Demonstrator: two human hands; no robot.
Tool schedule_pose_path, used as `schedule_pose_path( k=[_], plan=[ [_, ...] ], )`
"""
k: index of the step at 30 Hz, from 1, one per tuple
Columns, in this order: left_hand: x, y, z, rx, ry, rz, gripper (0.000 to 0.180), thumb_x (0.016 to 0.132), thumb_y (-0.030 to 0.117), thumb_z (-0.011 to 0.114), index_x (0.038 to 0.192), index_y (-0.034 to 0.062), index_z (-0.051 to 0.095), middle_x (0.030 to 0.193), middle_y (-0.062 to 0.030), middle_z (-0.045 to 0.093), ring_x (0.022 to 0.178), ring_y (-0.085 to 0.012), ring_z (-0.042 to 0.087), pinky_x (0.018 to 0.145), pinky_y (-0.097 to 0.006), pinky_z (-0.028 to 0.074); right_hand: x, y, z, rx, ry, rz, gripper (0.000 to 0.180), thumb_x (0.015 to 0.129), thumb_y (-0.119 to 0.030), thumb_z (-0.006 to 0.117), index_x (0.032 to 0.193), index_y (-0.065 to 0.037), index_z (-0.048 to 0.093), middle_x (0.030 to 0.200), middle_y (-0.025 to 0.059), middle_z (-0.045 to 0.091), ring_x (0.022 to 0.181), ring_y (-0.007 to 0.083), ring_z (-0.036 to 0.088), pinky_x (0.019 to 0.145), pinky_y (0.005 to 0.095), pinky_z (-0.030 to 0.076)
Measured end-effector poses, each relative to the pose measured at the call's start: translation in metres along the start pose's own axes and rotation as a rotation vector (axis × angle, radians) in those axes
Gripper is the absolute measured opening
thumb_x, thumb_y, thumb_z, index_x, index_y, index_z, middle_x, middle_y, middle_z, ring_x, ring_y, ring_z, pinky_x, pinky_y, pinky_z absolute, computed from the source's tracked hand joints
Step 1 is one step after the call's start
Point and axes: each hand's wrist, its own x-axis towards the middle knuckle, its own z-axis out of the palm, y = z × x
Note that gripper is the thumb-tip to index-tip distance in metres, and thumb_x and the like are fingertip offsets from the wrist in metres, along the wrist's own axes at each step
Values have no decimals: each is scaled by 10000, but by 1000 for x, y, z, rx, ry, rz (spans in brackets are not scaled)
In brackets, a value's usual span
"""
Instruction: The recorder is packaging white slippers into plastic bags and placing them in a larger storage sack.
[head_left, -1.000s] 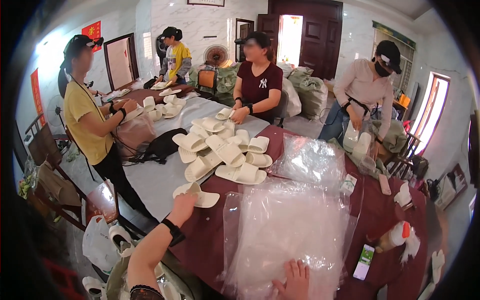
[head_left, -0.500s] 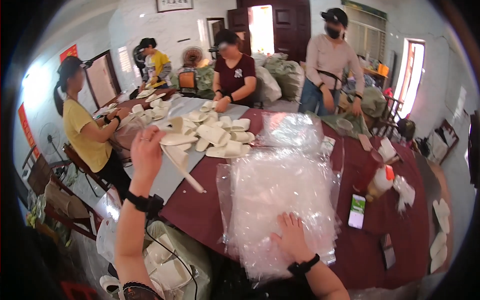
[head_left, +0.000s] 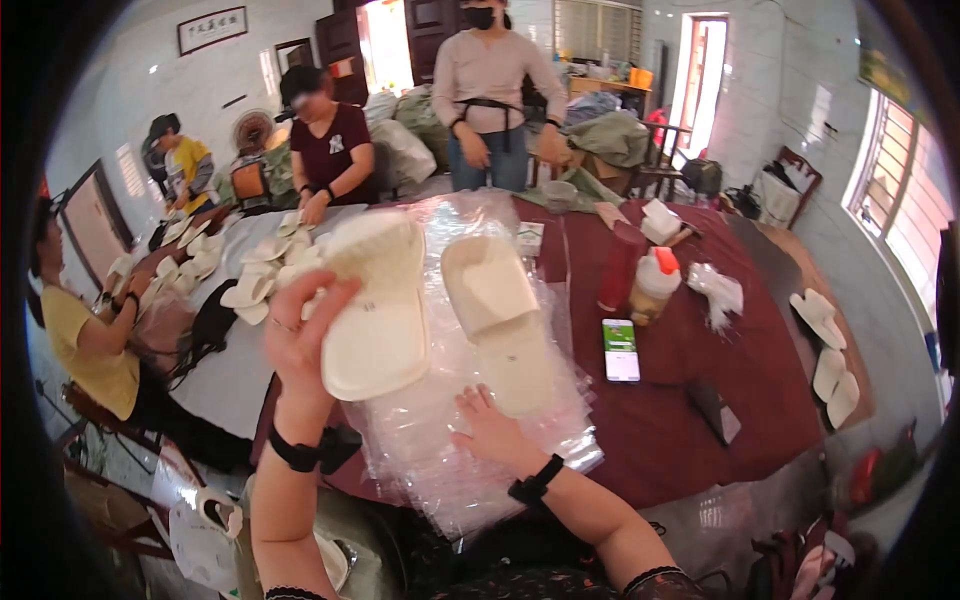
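My left hand is closed on the side of a cream slipper, raised over the left part of a stack of clear plastic bags. The slipper's strap end is smeared by motion. A second cream slipper is over the middle of the stack, strap at the far end and heel toward me. I cannot tell whether it touches the bags. Fingers apart, my right hand rests on the bags close to that heel and holds nothing.
More cream slippers are heaped at the left on a grey cloth. Right of the bags are a phone, a jug with a red cap and a crumpled white plastic bundle. Several people work around the table's far and left sides.
My left hand has brought slippers from the heap over the bags; one is now apart from it, over the stack. The view has swung right. My right hand stays on the bags.
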Motion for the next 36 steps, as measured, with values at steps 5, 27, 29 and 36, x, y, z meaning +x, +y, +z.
schedule_pose_path(
  k=[5, 27, 29, 36],
  plan=[
    [-106, -17, 76, -51, -304, 18, 452, 683, -20, 645, 1107, 129, 691, 1118, -88, 627, 969, -311, 636, 753, -387, 540, 0, 0, 1, -203, -17, -42, 718, 862, -447, 634, 1415, -33, 434, 1466, 183, 427, 1371, 396, 360, 1145, 545, 249],
    [-258, -2, 22, -90, -630, -699, 648, 805, 158, 651, 1419, 78, 461, 1552, -256, 258, 1434, -430, 241, 1160, -513, 216, -57, 31, -79, 40, -7, -47, 394, 855, -255, 681, 1206, -91, 610, 1318, 108, 561, 1306, 306, 468, 1106, 475, 345],
    [-269, 3, 20, -150, -682, -789, 712, 795, 203, 658, 1455, 79, 420, 1569, -262, 216, 1448, -431, 209, 1170, -521, 188, -56, 37, -76, 5, -102, -45, 447, 841, -258, 686, 1236, -73, 585, 1348, 112, 529, 1331, 298, 432, 1125, 470, 321],
    [-275, 2, 32, -24, -843, -826, 731, 823, 358, 584, 1452, 30, 411, 1571, -252, 236, 1451, -426, 216, 1175, -531, 158, -48, 45, -81, 77, -228, 30, 521, 834, -257, 678, 1299, -69, 536, 1373, 99, 496, 1338, 299, 410, 1137, 471, 302]
  ],
)
